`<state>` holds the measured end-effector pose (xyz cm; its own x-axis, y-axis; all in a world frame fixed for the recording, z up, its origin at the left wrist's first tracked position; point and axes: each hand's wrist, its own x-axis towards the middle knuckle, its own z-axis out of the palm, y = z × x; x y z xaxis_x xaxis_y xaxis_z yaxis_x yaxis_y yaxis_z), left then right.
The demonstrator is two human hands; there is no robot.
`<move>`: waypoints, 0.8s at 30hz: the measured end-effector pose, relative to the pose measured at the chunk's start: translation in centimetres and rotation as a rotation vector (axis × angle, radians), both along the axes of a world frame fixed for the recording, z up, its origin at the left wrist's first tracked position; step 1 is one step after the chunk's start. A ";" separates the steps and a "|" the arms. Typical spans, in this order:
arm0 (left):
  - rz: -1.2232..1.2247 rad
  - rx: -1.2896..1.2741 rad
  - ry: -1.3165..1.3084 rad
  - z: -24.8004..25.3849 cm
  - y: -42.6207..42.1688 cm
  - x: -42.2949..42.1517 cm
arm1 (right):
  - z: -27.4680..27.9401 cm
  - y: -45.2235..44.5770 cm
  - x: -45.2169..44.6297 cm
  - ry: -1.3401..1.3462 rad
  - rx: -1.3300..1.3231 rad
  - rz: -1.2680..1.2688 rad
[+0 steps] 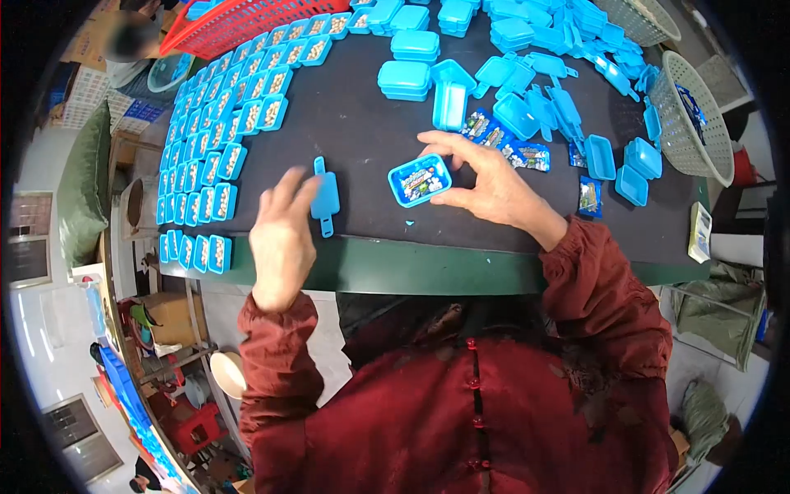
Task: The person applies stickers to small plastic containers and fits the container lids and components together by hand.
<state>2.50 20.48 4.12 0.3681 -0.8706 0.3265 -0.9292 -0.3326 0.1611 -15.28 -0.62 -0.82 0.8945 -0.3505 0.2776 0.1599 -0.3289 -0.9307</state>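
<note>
Between the thumb and fingers of my right hand (494,183) is a small blue box (420,179), tilted, with a printed blue packet lying inside it. My left hand (284,230) is at the left, its fingers slightly blurred, just beside a blue lid (326,198) with a tab at each end. That lid lies flat on the dark table mat (354,123). Several printed packets (527,155) lie beyond my right hand, and a single packet (590,196) is to its right. An empty blue box (450,105) rests on the mat above the held box.
Rows of filled blue boxes (222,202) line the left side. A red basket (247,33) stands behind them. Stacked blue boxes (404,80) and loose lids spread across the back. Pale baskets (699,123) stand at the right. A person (136,41) is at the upper left.
</note>
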 end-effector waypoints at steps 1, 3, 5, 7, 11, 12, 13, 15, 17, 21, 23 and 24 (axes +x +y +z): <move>-0.204 0.057 -0.077 0.2 -0.5 0.3 | -0.1 0.0 0.0 -0.007 -0.003 0.008; -0.275 0.124 -0.069 0.4 -1.0 1.6 | 0.0 0.0 -0.1 0.004 -0.016 0.021; -0.439 0.255 -0.053 0.8 -1.4 3.2 | 0.1 -0.2 -0.2 0.026 -0.043 0.025; -0.522 0.323 -0.046 0.9 -1.3 4.1 | 0.2 -0.1 -0.2 0.035 -0.055 0.025; -0.395 0.311 -0.006 0.0 -1.2 5.5 | 0.2 0.1 -0.1 0.034 -0.050 -0.007; -0.400 0.311 -0.008 -0.3 -1.3 5.5 | 0.1 0.0 -0.1 0.033 -0.051 -0.013; -0.362 0.273 0.048 -0.5 -1.2 5.2 | 0.0 0.0 -0.1 0.028 -0.049 -0.011; -0.289 0.196 0.163 -1.0 -1.1 4.6 | -0.2 0.0 0.0 0.019 -0.045 -0.013; -0.259 0.161 0.222 -0.7 -2.0 4.0 | -0.2 0.0 0.0 0.016 -0.042 -0.021; -0.553 -0.093 0.241 1.9 -5.1 0.1 | 0.3 0.1 -0.1 0.096 0.025 -0.025; -0.586 -0.081 0.236 2.0 -6.3 -0.8 | 0.5 0.3 -0.1 0.117 0.016 -0.046; -0.619 -0.072 0.229 1.9 -7.0 -1.1 | 0.7 0.3 -0.1 0.137 0.005 -0.067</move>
